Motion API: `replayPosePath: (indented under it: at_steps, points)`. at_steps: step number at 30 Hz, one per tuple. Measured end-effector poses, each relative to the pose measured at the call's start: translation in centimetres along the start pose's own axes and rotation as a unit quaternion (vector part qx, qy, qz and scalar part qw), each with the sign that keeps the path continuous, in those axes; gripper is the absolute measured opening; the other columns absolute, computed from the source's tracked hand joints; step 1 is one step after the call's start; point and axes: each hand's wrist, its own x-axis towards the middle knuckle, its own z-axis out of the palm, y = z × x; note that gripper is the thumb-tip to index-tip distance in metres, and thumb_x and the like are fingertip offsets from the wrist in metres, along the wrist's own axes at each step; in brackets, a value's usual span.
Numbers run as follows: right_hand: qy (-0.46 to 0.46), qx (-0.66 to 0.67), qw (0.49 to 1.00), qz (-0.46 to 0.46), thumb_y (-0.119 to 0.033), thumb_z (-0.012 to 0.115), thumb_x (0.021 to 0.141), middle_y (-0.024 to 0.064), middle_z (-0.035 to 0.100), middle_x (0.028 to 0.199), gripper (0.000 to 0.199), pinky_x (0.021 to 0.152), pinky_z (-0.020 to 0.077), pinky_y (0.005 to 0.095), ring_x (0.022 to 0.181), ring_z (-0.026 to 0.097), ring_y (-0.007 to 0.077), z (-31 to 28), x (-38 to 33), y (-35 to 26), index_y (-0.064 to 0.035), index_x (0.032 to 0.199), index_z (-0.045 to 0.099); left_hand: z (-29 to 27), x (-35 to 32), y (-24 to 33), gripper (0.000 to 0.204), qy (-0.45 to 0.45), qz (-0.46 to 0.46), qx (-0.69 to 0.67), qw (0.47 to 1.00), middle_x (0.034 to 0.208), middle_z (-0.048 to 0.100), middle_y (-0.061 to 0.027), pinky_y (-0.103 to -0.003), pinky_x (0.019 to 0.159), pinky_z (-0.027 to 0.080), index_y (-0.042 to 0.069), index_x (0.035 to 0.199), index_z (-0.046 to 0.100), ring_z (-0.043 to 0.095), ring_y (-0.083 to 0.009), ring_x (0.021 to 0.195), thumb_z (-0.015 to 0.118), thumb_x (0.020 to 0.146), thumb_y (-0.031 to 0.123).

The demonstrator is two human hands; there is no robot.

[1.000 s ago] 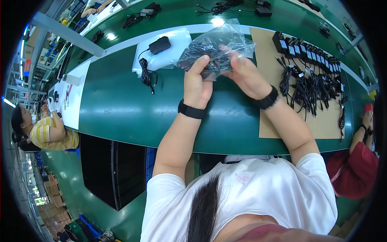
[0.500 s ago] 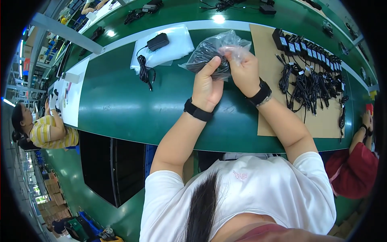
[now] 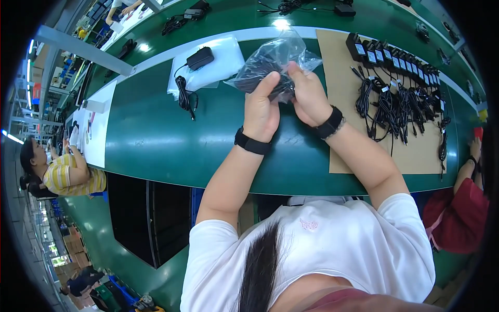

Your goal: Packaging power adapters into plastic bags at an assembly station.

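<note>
Above the green bench, a clear plastic bag with a dark bundle inside, probably a coiled black cable, is held between my hands. My left hand grips its near left side, thumb pressed on top. My right hand pinches the near right side with thumb and curled fingers. Wrinkled film and my fingers partly cover the contents. To the left, a black power adapter rests on a stack of flat clear bags; its coiled cable trails onto the bench.
At right, a cardboard sheet carries a row of black power adapters with bundled cables. More adapters lie on the far green surface. Co-workers sit at left, in a yellow striped top, and at right, in a red sleeve.
My right hand has shifted down from the bag's upper part to its near right side. The bag's top now stands up more, puffed out. My left hand has moved slightly left.
</note>
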Motion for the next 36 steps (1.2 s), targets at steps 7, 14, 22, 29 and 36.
replayPosePath:
  at_steps: [7, 14, 22, 29, 36]
  points:
    - [0.074, -0.515, 0.742, -0.422, -0.017, 0.048, 0.089, 0.0144, 0.060, 0.070, 0.018, 0.059, 0.0467, 0.0337, 0.064, 0.060, 0.0295, -2.6, 1.9, -1.8, -0.0033, 0.088, 0.060, -0.8, 0.6, 2.7, 0.084, 0.079, 0.167, 0.431, 0.883, 0.136, 0.031, -0.0173, -0.032, 0.090, 0.042, 0.002, 0.135, 0.027, 0.046, -0.0259, 0.112, 0.077, 0.068, 0.011]
    - [-0.005, -0.586, 0.754, -0.297, -0.016, 0.050, 0.089, 0.0120, 0.062, 0.076, 0.016, 0.055, 0.0450, 0.0320, 0.065, 0.058, 0.0304, -1.6, 1.1, -1.4, -0.0033, 0.089, 0.059, -0.4, 0.9, 2.2, 0.019, -0.028, 0.133, 0.315, 0.939, 0.085, 0.063, -0.0036, -0.021, 0.069, 0.044, -0.003, 0.095, 0.063, 0.056, -0.0080, 0.078, 0.061, 0.085, 0.013]
    - [-0.030, -0.037, 0.986, 0.160, -0.016, 0.051, 0.091, 0.0033, 0.062, 0.096, 0.025, 0.076, 0.0431, 0.0215, 0.082, 0.056, 0.0088, 1.3, -0.5, -2.4, 0.0017, 0.105, 0.060, -0.7, -0.2, 1.8, 0.023, 0.065, 0.221, 0.248, 0.941, 0.087, 0.061, -0.0047, -0.021, 0.067, 0.044, -0.005, 0.101, 0.059, 0.055, -0.0080, 0.076, 0.059, 0.085, 0.011]
    - [-0.076, -0.206, 0.975, -0.006, -0.007, 0.056, 0.085, 0.0060, 0.062, 0.101, 0.020, 0.079, 0.0442, 0.0219, 0.086, 0.056, 0.0085, -1.4, 0.8, -0.9, 0.0043, 0.101, 0.063, -1.2, 1.1, 2.9, 0.041, 0.023, 0.084, 0.260, 0.962, 0.095, 0.059, -0.0073, -0.023, 0.070, 0.045, -0.004, 0.115, 0.050, 0.055, -0.0099, 0.075, 0.066, 0.081, 0.012]
    - [-0.154, -0.120, 0.979, -0.061, -0.009, 0.059, 0.084, 0.0094, 0.048, 0.126, 0.050, 0.088, 0.0436, 0.0272, 0.101, 0.056, 0.0167, 0.4, -0.5, -1.7, -0.0034, 0.131, 0.043, -3.3, 2.0, 4.5, 0.024, -0.002, 0.058, 0.383, 0.922, 0.073, 0.057, 0.0017, -0.020, 0.056, 0.039, 0.002, 0.086, 0.061, 0.048, -0.0038, 0.063, 0.056, 0.090, 0.026]
